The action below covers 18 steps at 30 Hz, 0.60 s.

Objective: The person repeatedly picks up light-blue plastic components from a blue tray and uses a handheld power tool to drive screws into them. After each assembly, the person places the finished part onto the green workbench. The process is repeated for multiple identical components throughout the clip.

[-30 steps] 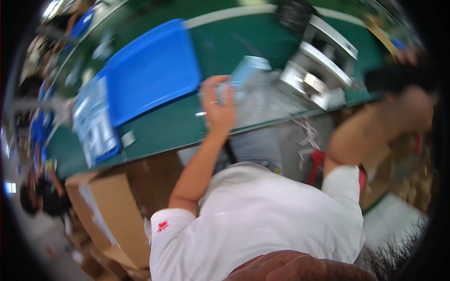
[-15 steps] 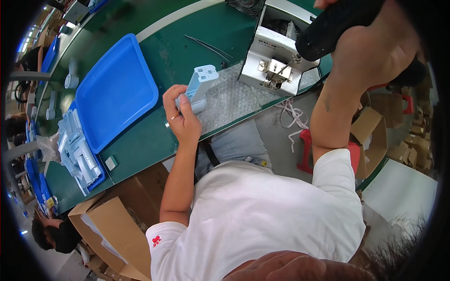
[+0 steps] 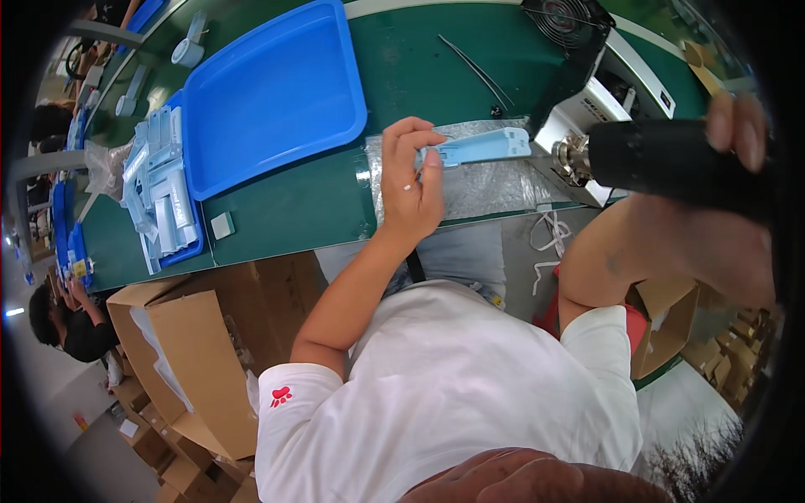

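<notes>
My left hand (image 3: 409,180) is closed on a long, light-blue plastic housing (image 3: 486,147). The housing lies nearly level over the bubble wrap, its far end pointing right and its near end partly hidden by my fingers. My right hand (image 3: 713,239), blurred at the lower part, wraps round a black electric screwdriver (image 3: 662,155). The driver's nose is at the metal pickup (image 3: 573,159) on the front of a silver-and-black screw feeder (image 3: 587,113). Whether a screw sits on the bit cannot be seen.
Left of my left hand stands a blue tray (image 3: 268,92). Beside it, light-blue plastic parts (image 3: 159,184) are heaped in another tray. Bubble wrap (image 3: 478,189) covers the green table's front edge. Dark cable ties (image 3: 474,67) lie behind. A cardboard box (image 3: 189,360) stands below the table.
The view has swung, shifting the table in the picture. My left hand has tipped the housing from upright to nearly level, pointing right. The screwdriver now lies level, its nose still at the feeder.
</notes>
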Each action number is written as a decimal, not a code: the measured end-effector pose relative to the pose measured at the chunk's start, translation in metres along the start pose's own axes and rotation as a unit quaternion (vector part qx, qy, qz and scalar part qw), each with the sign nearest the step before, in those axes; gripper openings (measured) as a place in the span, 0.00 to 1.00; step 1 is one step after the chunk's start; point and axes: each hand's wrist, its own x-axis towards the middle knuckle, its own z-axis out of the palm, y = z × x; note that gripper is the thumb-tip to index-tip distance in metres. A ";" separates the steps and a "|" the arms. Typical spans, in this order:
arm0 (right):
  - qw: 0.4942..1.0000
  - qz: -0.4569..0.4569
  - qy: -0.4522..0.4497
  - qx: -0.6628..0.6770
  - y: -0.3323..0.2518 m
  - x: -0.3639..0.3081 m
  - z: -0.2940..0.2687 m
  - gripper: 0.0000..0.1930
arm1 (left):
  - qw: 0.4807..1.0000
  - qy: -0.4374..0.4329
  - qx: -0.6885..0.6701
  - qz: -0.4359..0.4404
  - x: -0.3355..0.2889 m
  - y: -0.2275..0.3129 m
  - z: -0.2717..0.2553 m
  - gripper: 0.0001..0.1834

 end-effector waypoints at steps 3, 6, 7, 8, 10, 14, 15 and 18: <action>1.000 -0.007 0.010 -0.019 0.022 0.000 0.003 0.33 | 1.000 -0.008 -0.006 0.007 0.000 -0.003 -0.001 0.10; 1.000 -0.005 0.009 -0.021 0.034 -0.002 0.005 0.34 | 1.000 -0.006 -0.009 0.020 -0.002 -0.007 -0.002 0.10; 1.000 -0.004 0.009 -0.021 0.036 -0.003 0.005 0.34 | 1.000 -0.001 -0.006 0.029 -0.001 -0.009 -0.002 0.09; 1.000 -0.006 0.009 -0.022 0.037 -0.004 0.005 0.35 | 0.999 0.001 -0.004 0.038 -0.001 -0.010 -0.002 0.09; 1.000 -0.005 0.009 -0.024 0.039 -0.004 0.005 0.35 | 0.999 0.001 -0.008 0.037 0.000 -0.008 -0.002 0.09; 1.000 -0.005 0.007 -0.023 0.042 -0.005 0.006 0.37 | 0.999 -0.006 -0.015 0.028 -0.001 -0.010 -0.003 0.10; 1.000 -0.006 0.008 -0.023 0.042 -0.005 0.007 0.37 | 0.999 -0.006 -0.016 0.028 -0.001 -0.011 -0.003 0.10; 1.000 -0.005 0.008 -0.024 0.042 -0.008 0.007 0.38 | 0.999 -0.007 -0.016 0.032 -0.001 -0.012 -0.002 0.10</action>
